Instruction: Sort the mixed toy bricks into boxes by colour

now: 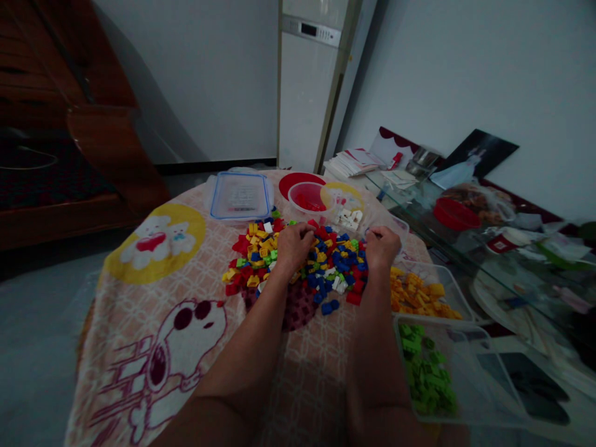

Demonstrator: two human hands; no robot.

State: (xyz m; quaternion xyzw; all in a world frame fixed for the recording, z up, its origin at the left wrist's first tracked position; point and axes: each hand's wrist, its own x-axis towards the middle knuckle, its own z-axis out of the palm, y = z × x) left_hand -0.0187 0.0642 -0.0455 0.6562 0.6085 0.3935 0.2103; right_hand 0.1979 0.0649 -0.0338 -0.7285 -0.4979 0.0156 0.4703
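Observation:
My left hand [295, 245] reaches into the middle of a pile of mixed toy building bricks [263, 251] in red, yellow, blue, green and white. Its fingers are curled in together, and whatever they hold is hidden. At the pile's right side is my right hand [382, 245], thumb and fingers pinched; anything between them is too small to name. It is close to the clear box of white bricks [349, 219] and just beyond the box of yellow-orange bricks [419, 295]. Nearer my right forearm, green bricks [426, 372] lie in another clear box.
Behind the pile are a round clear tub [305, 202] with red bricks and a blue-rimmed clear lid or container [241, 195]. A patterned cloth [162, 292] covers the round table. To the right, a glass table [488, 254] carries papers, bags and a red bowl [456, 214].

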